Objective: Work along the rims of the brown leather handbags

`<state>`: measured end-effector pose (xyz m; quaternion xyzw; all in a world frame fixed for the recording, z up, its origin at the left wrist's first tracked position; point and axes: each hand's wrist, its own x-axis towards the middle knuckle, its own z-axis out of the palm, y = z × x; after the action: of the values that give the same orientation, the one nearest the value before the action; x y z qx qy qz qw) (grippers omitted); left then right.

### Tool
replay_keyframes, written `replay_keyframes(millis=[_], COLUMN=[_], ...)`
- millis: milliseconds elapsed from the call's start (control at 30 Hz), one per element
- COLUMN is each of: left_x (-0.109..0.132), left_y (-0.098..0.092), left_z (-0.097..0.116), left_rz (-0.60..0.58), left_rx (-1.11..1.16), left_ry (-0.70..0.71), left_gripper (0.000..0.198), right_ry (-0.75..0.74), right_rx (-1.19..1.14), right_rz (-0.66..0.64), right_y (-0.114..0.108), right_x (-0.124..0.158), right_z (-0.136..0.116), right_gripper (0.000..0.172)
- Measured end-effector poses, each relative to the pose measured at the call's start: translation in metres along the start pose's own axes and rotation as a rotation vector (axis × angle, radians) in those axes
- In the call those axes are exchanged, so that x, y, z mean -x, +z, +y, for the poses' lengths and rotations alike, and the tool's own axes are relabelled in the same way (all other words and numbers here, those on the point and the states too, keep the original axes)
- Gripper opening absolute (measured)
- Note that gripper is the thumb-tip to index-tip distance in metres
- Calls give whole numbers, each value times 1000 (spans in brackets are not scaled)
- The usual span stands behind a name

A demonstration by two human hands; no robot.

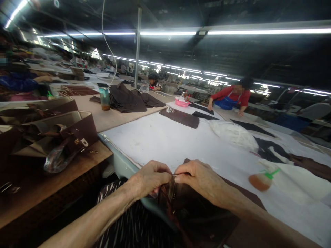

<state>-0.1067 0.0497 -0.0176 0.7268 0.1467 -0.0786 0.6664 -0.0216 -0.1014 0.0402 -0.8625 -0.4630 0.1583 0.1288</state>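
My left hand [152, 177] and my right hand [200, 177] meet at the near edge of the white-topped table [134, 137]. Both are closed in a pinch on the upper edge of a dark brown leather bag piece [204, 217], thumbs and forefingers almost touching. The piece lies partly over my lap and partly over the table, with a reddish-brown strip and small metal fittings below my fingers. Beneath my right forearm another flat brown panel [248, 194] shows on the table. The exact edge between my fingertips is too small to make out.
Brown bags [88, 134] with metal clasps stand on a wooden surface at left. A squeeze bottle [261, 181] with a green cap lies at right near white cloth. Farther back are a brown panel [179, 118], a pink basket [182, 102], a cup [104, 100] and co-workers.
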Motion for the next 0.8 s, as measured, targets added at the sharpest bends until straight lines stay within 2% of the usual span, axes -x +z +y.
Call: replay_keyframes(millis=[67, 200, 400, 467, 567, 733, 800], left_x=[-3, -7, -2, 0, 1, 3, 4], left_y=[1, 0, -5, -4, 1, 7, 8], left_z=[-1, -7, -12, -11, -11, -14, -15], left_rz=[-1, 55, -52, -46, 33, 194, 218], left_rx=[38, 136, 180, 153, 52, -196, -230], left_ry=[-38, 18, 145, 198, 239, 329, 357], left_gripper=[19, 21, 20, 24, 34, 35, 32], right_ry=[18, -16, -33, -33, -73, -129, -119], right_rx=[30, 118, 224, 239, 269, 261, 237], right_rz=[-8, 5, -2, -20, -20, 72, 48], right_y=[2, 8, 8, 7, 10, 15, 10], right_x=[-2, -8, -14, -15, -16, -13, -13], right_z=[-2, -2, 0, 0, 3, 11, 8], right_gripper=[21, 27, 27, 26, 29, 27, 21])
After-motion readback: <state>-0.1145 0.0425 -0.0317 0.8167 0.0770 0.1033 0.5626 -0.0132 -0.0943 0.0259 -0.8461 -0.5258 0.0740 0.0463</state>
